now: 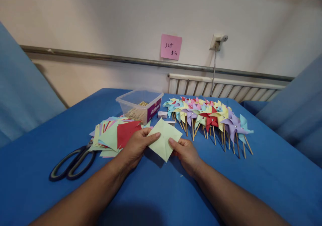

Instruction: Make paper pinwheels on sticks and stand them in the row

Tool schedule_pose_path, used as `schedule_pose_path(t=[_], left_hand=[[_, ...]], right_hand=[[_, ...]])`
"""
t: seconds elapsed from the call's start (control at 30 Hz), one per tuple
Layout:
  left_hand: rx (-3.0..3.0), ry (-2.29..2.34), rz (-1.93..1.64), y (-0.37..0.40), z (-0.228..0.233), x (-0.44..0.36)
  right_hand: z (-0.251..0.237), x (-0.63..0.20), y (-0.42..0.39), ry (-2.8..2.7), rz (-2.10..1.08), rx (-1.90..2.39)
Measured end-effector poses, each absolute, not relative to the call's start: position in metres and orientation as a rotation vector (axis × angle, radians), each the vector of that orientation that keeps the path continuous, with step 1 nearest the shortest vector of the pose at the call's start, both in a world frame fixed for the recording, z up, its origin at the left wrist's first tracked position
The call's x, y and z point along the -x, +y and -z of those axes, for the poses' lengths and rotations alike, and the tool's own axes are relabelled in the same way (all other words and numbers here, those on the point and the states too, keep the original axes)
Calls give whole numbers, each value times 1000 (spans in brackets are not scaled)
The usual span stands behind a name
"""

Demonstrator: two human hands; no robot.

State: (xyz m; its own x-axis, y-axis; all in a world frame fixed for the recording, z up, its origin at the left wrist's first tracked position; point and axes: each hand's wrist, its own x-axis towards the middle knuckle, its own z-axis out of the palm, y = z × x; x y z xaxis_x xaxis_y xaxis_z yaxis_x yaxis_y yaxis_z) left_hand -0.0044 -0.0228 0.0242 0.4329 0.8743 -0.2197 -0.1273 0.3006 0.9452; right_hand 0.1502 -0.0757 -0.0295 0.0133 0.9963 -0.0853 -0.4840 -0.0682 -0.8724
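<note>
Head view: a pale green paper square point(164, 138) is held just above the blue table point(251, 179), turned corner-up like a diamond. Its left corner is pinched by the left hand point(136, 145), thumb on top, and its right edge is pinched by the right hand point(184, 152); both hands are closed on the sheet, and creases can be seen across it.

As for progress, much appears to be done already: a long row of finished pinwheels point(208, 117) on wooden sticks is laid out behind and to the right of the hands. A good deal seems to be left as well, since a stack of coloured paper squares point(115, 135) is lying just left of the left hand, with a red sheet on top. Black scissors point(72, 164) are set down nearer the table's left edge. More sticks are kept in a clear plastic box point(139, 105) behind the stack. The sheet in hand is judged to be at the folding stage, not yet mounted.
</note>
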Motion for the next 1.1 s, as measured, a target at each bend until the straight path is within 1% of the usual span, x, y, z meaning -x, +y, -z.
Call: schedule_pose_path(t=[0.2, 0.43, 0.77, 0.93, 1.1], left_hand=[[-1034, 842, -756, -21, -27, 6], [-1075, 926, -736, -20, -23, 5], [-1160, 991, -597, -24, -22, 7], [-1207, 980, -549, -26, -23, 8], [-1079, 888, -500, -29, -24, 6]], right_hand=[[25, -156, -73, -632, -1408, 842], [27, -157, -74, -653, -1364, 869], [23, -163, -69, -637, -1207, 916], [21, -165, -69, -646, -1190, 932], [20, -165, -70, -665, -1216, 932]])
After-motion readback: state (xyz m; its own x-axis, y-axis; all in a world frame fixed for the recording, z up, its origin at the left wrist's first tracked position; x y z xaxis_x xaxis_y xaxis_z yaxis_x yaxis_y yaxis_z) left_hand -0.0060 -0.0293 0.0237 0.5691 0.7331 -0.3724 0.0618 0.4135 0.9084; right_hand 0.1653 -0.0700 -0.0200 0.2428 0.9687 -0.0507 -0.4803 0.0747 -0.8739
